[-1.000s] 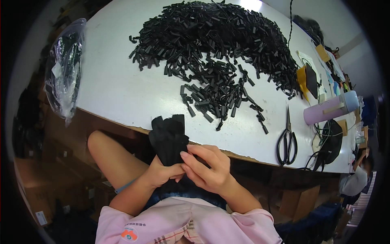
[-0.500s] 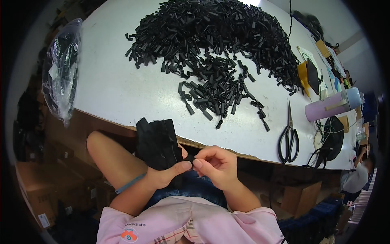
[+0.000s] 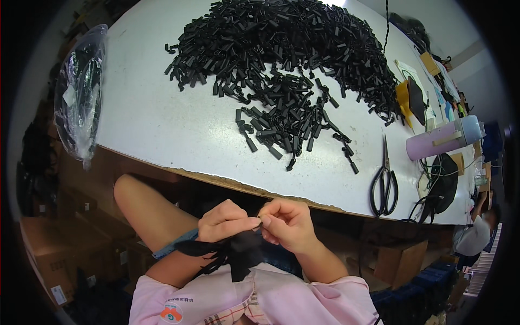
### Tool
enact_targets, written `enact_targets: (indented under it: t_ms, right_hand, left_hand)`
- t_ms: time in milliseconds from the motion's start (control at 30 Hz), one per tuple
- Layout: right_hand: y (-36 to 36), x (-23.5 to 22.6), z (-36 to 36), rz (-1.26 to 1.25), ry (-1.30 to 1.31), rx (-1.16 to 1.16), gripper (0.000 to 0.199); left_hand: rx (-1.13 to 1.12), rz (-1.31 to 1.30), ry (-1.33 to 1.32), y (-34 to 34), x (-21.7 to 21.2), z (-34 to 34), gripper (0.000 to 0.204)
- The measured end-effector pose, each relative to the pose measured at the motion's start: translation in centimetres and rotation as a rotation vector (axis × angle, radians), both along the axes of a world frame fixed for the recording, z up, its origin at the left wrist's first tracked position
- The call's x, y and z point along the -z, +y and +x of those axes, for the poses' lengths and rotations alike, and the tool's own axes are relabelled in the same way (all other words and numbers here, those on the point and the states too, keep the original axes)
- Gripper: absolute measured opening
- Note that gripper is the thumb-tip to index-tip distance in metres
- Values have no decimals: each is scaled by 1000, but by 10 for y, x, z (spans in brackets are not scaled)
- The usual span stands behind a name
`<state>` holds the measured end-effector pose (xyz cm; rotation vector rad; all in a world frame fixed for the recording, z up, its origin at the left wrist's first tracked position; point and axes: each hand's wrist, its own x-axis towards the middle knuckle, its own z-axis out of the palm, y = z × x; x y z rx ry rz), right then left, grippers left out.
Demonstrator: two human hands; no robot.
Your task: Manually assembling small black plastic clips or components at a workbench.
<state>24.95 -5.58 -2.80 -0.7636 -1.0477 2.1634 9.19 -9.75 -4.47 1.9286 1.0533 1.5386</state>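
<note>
My left hand (image 3: 226,221) is closed on a piece of black fabric (image 3: 244,255), which hangs below it over my lap with loose, ragged-looking strips. Fingertips of my right hand (image 3: 288,225) are pinched together and meet those of the left. A small dark bit shows between the two hands, too tiny to name. Beyond them, on the white table (image 3: 157,124), lies a large heap of small black oblong pieces (image 3: 287,40) with cord-like loops. A smaller cluster of these pieces (image 3: 281,114) spreads out nearer to me.
Black-handled scissors (image 3: 384,187) lie at the table's right, points away from me. Behind them are a lilac bottle (image 3: 439,140), cables and a black item (image 3: 441,184). A clear plastic bag (image 3: 80,97) sits at the left edge. Cardboard boxes (image 3: 59,254) stand below; another person (image 3: 470,241) is far right.
The black fabric, earlier raised above my left hand by the table edge, now hangs down toward my lap. My left hand has turned over, while the right stays pinched in nearly the same place.
</note>
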Motion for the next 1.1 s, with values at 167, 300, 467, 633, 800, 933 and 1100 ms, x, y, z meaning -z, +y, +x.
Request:
enact_targets:
  t_ms: [167,300,467,633,800,933,1100]
  right_hand:
    - [2,-8,-5,495,-137,71,7]
    - [3,2,1,-189,124,-101,6]
    - [20,-4,-4,1201,-578,356,26]
    - [41,-13,9,1499,-1141,267,27]
    - [37,-14,11,1472,-1171,175,19]
    - [26,-5,4,906,-619,371,15]
    - [7,6,-11,828,-232,355,13]
  left_hand:
    - [-18,-325,-263,-5,-6,6,27]
    - [181,65,73,5,-13,-9,25]
    - [-38,-752,-676,-10,-2,9,15]
    - [-20,-838,-802,0,-6,6,17]
    - [-106,-794,-782,1,-3,9,20]
    - [-120,-762,-719,-1,-6,12,19]
    - [-70,-697,-734,-1,-10,16,19]
